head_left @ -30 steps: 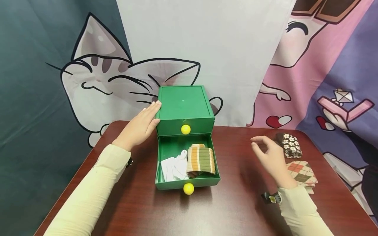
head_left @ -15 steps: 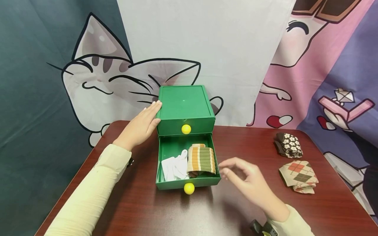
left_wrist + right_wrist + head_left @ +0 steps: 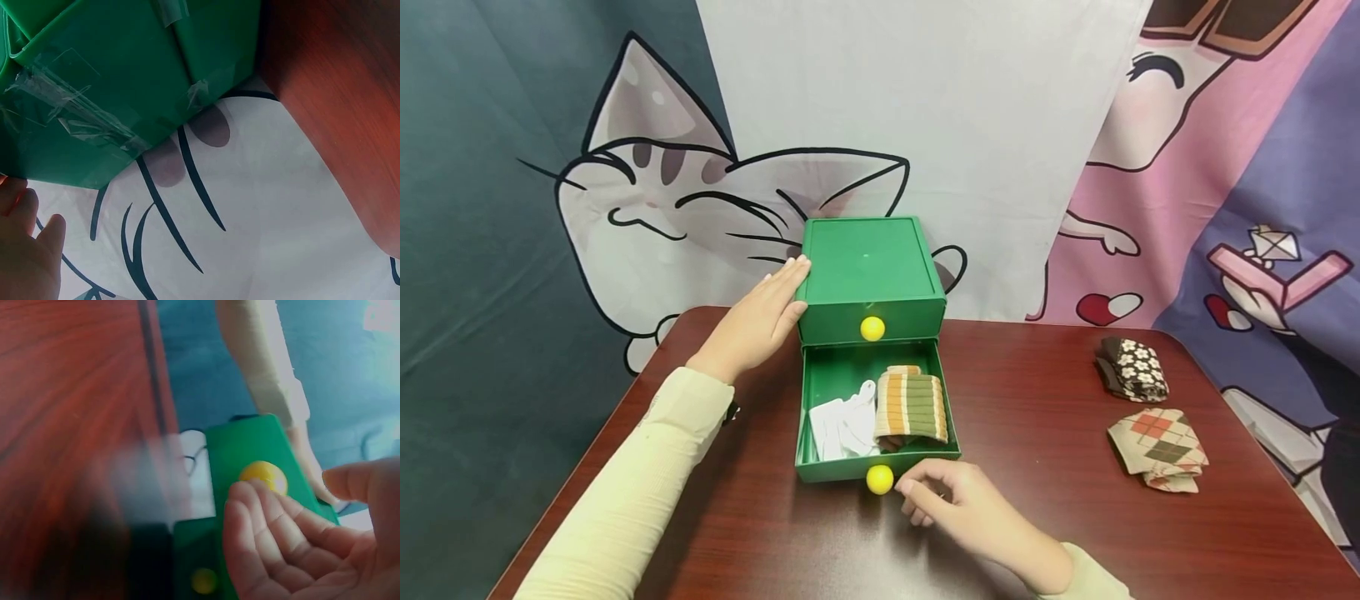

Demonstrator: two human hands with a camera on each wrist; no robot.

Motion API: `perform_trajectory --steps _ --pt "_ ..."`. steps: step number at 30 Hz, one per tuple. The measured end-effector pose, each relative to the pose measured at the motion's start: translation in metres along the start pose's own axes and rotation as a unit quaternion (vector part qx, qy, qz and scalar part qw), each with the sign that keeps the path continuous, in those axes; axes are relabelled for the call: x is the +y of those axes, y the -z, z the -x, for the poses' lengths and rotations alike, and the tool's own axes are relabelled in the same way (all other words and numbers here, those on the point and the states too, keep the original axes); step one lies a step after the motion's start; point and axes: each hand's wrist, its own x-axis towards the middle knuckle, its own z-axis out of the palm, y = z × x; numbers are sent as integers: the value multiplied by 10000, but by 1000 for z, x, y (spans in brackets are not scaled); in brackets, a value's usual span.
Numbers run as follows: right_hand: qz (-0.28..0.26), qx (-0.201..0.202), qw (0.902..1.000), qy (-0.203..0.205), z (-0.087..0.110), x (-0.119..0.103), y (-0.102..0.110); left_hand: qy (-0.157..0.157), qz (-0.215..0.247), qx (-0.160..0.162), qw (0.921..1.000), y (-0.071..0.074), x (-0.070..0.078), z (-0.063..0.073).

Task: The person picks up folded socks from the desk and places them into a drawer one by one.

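A green two-drawer box stands on the table, its lower drawer pulled out and its upper one closed. White folded socks and striped green-and-orange socks lie inside the lower drawer. My left hand rests with straight fingers along the box's upper left side. Just right of the lower drawer's yellow knob is my right hand. In the right wrist view its thumb stands apart from the gently bent fingers, which overlap the knob; contact is unclear.
To the right on the brown table lie dark floral socks and, nearer, argyle socks. A printed cat curtain hangs behind the table. The upper drawer bears another yellow knob.
My right hand has moved left from beside the socks on the table, past the drawer's right side, to the lower knob. The left hand and the drawer have stayed put.
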Motion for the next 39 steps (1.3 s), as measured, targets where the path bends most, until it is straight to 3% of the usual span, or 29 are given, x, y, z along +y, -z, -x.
perform_trajectory --steps 8,17,25,39 --pt "-327 -116 9979 -545 -11 11 -24 4 -5 -6 10000 -1 0 0" --pt "-583 53 9966 -571 -15 10 -32 -42 -37 32 10000 -1 0 0" --pt "-834 279 9957 -297 -21 6 -31 -39 -59 50 10000 -1 -1 0" --pt "-807 939 9918 -330 -57 16 -31 11 -72 47 10000 -1 0 0"
